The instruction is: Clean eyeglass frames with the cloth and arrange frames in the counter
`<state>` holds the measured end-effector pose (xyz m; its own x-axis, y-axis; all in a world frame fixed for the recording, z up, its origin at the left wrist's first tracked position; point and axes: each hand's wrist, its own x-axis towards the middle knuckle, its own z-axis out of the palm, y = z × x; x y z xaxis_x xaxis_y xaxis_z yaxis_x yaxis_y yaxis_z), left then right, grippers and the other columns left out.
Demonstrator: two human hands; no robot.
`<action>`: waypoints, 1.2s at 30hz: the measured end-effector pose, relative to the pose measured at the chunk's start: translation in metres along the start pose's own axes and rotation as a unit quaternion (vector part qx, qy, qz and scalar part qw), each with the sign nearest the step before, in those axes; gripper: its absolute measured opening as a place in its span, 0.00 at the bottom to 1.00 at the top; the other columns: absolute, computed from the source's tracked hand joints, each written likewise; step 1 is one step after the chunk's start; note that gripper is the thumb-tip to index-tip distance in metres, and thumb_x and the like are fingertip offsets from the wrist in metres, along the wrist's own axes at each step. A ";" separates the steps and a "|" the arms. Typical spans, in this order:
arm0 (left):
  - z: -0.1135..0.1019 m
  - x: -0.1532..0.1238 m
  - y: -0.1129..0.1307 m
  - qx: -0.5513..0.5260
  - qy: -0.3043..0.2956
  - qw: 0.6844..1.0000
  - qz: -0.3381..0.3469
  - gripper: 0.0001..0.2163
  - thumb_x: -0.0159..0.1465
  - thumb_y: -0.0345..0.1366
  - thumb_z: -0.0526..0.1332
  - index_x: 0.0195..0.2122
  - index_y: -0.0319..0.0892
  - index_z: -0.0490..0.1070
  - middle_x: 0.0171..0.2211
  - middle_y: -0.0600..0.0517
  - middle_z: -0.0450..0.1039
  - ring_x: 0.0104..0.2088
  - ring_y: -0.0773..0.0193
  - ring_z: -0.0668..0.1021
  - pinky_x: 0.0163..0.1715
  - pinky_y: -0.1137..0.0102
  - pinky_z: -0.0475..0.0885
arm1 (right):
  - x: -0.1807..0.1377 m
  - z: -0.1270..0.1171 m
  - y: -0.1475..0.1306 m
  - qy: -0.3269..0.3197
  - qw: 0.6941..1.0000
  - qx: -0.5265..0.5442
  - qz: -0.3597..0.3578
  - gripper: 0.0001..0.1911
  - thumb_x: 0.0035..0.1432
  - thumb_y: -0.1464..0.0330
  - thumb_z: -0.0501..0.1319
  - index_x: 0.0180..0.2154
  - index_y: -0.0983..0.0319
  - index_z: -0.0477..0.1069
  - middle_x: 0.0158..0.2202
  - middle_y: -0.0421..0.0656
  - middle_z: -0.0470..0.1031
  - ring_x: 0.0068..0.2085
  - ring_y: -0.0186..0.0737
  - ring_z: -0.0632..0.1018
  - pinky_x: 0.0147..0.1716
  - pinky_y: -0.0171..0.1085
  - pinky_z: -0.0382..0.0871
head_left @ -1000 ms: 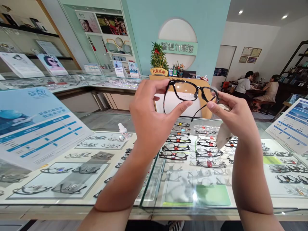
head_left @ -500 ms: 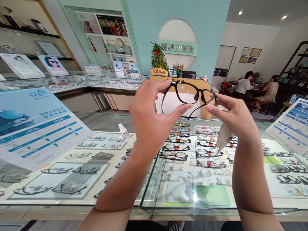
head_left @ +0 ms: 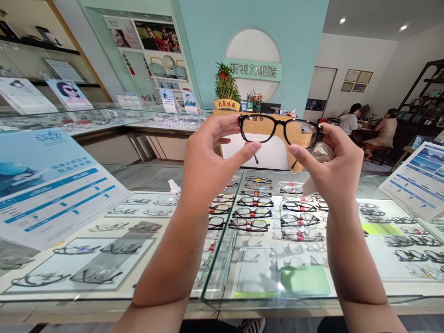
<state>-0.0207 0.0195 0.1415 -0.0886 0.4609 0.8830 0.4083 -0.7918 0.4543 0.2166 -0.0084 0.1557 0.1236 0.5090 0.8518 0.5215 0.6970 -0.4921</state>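
Note:
I hold a pair of black-framed glasses [head_left: 277,129] up in front of me with both hands, level and facing me. My left hand [head_left: 211,159] pinches the left end of the frame between thumb and fingers. My right hand [head_left: 333,166] grips the right end and also holds a pale cleaning cloth [head_left: 321,152] tucked in its palm. Below my hands lies a glass display counter [head_left: 222,296] with rows of spectacle frames [head_left: 253,212] inside.
A small white spray bottle [head_left: 174,188] stands on the counter left of my left arm. Blue leaflet stands sit at the left [head_left: 45,180] and right [head_left: 416,178]. A wooden reception desk [head_left: 277,152] is behind. Two people [head_left: 367,125] sit at a table far right.
The glasses turned from tilted to level and rose slightly; the temples now hang down behind the frame. My right hand closed in nearer the frame, and the view shifted a little to the right.

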 end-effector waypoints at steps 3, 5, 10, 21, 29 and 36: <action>-0.001 0.003 -0.009 -0.036 -0.030 0.999 -0.019 0.26 0.60 0.54 0.78 0.54 0.50 0.78 0.53 0.45 0.85 0.54 0.47 0.87 0.54 0.52 0.84 | -0.005 0.003 -0.008 0.022 0.999 -0.020 -0.015 0.27 0.56 0.47 0.78 0.52 0.54 0.81 0.44 0.46 0.84 0.46 0.48 0.83 0.42 0.43 0.79; 0.000 0.004 -0.009 -0.054 -0.034 0.998 -0.029 0.26 0.59 0.54 0.79 0.53 0.49 0.79 0.52 0.44 0.86 0.52 0.48 0.87 0.53 0.53 0.84 | -0.007 0.003 -0.011 0.031 0.999 -0.037 -0.023 0.26 0.57 0.47 0.77 0.50 0.54 0.80 0.43 0.45 0.84 0.44 0.47 0.83 0.41 0.43 0.78; 0.004 0.003 0.003 -0.084 -0.050 0.992 -0.082 0.27 0.57 0.53 0.81 0.52 0.48 0.78 0.54 0.45 0.85 0.53 0.48 0.86 0.57 0.53 0.83 | -0.008 0.004 -0.010 0.036 0.997 -0.060 -0.040 0.28 0.56 0.48 0.78 0.51 0.56 0.78 0.39 0.43 0.82 0.38 0.42 0.81 0.35 0.40 0.76; 0.006 0.004 0.000 -0.093 -0.045 0.991 -0.080 0.31 0.55 0.59 0.81 0.52 0.50 0.75 0.55 0.45 0.83 0.57 0.46 0.85 0.58 0.51 0.82 | -0.009 0.003 -0.011 0.031 0.992 -0.096 -0.072 0.29 0.56 0.46 0.77 0.50 0.56 0.77 0.37 0.43 0.81 0.37 0.44 0.80 0.34 0.42 0.74; 0.012 -0.005 0.002 0.002 0.041 0.998 -0.041 0.31 0.56 0.56 0.81 0.54 0.50 0.74 0.53 0.47 0.82 0.53 0.50 0.84 0.55 0.53 0.81 | -0.003 -0.002 -0.008 -0.022 0.997 -0.069 -0.013 0.25 0.60 0.46 0.74 0.48 0.57 0.81 0.34 0.41 0.80 0.33 0.39 0.77 0.33 0.40 0.69; 0.015 -0.010 0.002 0.054 0.084 0.995 -0.003 0.33 0.54 0.58 0.81 0.54 0.51 0.72 0.52 0.49 0.79 0.52 0.50 0.82 0.51 0.53 0.80 | 0.000 -0.010 -0.007 -0.078 0.995 -0.056 0.015 0.28 0.64 0.43 0.71 0.53 0.56 0.82 0.33 0.41 0.80 0.33 0.40 0.76 0.33 0.40 0.68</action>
<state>-0.0052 0.0189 0.1319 -0.2384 0.3838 0.8921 0.5021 -0.7376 0.4515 0.2212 -0.0178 0.1606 0.0127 0.6064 0.7951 0.6117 0.6243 -0.4859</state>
